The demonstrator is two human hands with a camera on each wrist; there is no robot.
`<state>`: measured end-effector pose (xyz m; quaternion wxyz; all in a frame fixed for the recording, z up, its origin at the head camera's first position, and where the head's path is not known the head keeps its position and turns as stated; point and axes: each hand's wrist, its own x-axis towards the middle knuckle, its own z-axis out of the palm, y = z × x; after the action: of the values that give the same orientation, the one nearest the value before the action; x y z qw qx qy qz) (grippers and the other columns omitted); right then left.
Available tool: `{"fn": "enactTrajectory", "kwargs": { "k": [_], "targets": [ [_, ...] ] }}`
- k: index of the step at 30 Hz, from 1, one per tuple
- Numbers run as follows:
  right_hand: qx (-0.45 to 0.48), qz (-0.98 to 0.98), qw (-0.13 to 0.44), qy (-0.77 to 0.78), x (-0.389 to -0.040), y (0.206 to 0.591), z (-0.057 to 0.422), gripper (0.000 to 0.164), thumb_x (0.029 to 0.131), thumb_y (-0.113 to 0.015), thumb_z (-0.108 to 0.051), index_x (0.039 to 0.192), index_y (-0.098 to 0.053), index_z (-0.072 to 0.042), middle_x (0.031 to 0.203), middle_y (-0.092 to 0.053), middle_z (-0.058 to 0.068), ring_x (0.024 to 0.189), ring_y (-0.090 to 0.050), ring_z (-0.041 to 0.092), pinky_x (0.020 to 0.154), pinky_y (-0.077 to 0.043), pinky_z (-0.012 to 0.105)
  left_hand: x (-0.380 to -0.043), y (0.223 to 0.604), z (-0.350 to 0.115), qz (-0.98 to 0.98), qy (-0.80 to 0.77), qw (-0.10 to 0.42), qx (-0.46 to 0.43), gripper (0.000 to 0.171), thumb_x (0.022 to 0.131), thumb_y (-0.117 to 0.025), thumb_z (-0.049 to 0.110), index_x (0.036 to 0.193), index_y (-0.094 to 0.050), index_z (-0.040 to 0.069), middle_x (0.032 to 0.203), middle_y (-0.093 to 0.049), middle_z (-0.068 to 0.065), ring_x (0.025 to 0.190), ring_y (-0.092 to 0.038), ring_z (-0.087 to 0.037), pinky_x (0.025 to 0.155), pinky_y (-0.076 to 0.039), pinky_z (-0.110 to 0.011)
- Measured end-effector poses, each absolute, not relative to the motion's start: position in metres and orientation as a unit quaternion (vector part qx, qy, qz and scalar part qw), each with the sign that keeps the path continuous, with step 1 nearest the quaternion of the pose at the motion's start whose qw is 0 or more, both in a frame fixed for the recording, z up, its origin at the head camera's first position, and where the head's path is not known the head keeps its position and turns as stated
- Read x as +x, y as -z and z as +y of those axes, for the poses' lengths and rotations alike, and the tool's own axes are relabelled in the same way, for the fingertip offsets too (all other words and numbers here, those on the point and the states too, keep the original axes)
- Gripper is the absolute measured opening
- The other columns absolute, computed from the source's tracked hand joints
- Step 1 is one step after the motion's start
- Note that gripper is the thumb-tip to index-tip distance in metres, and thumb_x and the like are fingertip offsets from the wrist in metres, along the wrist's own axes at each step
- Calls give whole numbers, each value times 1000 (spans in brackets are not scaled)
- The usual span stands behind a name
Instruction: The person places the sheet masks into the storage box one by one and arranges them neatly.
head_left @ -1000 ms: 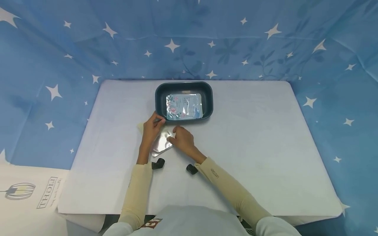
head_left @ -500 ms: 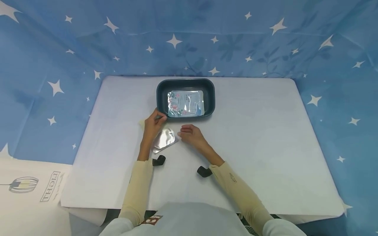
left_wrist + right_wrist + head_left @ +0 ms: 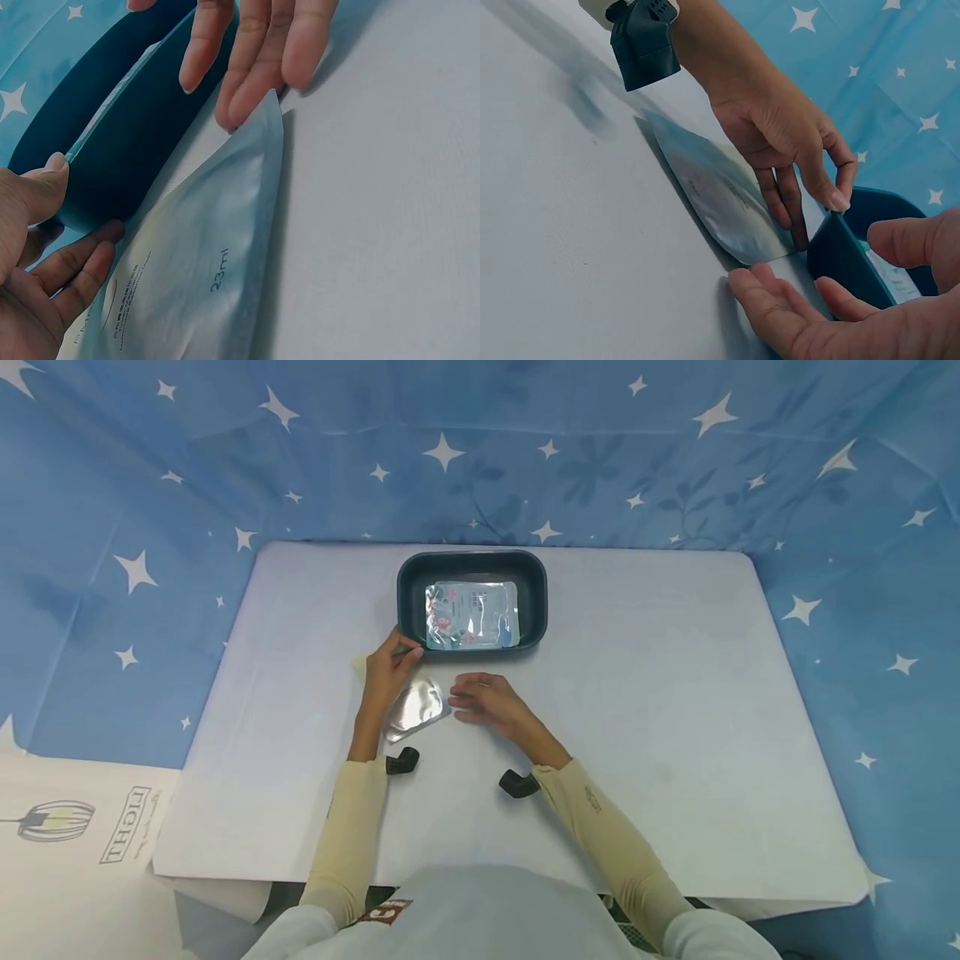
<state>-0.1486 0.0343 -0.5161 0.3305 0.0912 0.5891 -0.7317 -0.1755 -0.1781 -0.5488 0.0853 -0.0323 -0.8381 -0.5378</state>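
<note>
My left hand [image 3: 385,678] pinches the near left corner of a dark teal plastic bin [image 3: 538,602], thumb and forefinger on its rim [image 3: 837,217]. Inside the bin lies a shiny pale blue packet [image 3: 472,617] with a floral print. A second packet, a silvery mask sachet [image 3: 214,247] printed "23ml", lies on the table under the left hand and just in front of the bin. My right hand [image 3: 491,702] hovers at the sachet's right end, fingers loosely bent and holding nothing. In the left wrist view its fingertips [image 3: 234,112] come right up to the sachet's corner.
The white table [image 3: 660,718] extends to both sides, with a blue star-patterned curtain [image 3: 480,460] behind it. A black wrist camera mount [image 3: 403,761] sits by the left wrist, another mount [image 3: 519,783] by the right. Cream printed cloth [image 3: 75,852] hangs at the lower left.
My right hand has let go of the silvery sachet, drawn back to the right and loosened its fingers. The left hand keeps its pinch on the bin's corner.
</note>
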Motion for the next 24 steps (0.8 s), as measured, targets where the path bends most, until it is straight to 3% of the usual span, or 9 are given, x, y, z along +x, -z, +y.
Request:
{"fn": "enactTrajectory", "kwargs": {
  "k": [9,15,21,24],
  "targets": [
    [90,579,321,744,-151,518,24,40,97,-54,-4,134,-47,10,119,-59,14,113,-60,25,104,-50,48,-175,549,-179,-833,545,87,-30,26,94,-64,24,107,-61,1,126,-64,-20,110,-66,-39,95,-56,-44],
    [57,612,285,735,-152,520,14,41,93,-56,5,133,-47,12,122,-55,22,102,-60,22,100,-54,42,-176,550,-179,-829,552,88,-39,26,95,-64,22,107,-61,0,129,-61,-21,110,-65,-40,95,-56,-45],
    [38,656,274,702,-156,522,1,48,87,-64,9,132,-48,9,130,-53,25,99,-61,21,91,-59,33,-171,550,-178,-834,546,75,-31,25,95,-62,23,108,-60,2,152,-38,-23,116,-63,-38,97,-55,-42],
    [37,660,284,695,-159,521,-6,50,85,-66,11,132,-49,7,130,-53,24,100,-62,22,89,-60,32,-171,548,-178,-832,550,69,-26,23,95,-62,22,108,-60,3,152,-39,-22,118,-62,-37,100,-54,-40]
  ]
}}
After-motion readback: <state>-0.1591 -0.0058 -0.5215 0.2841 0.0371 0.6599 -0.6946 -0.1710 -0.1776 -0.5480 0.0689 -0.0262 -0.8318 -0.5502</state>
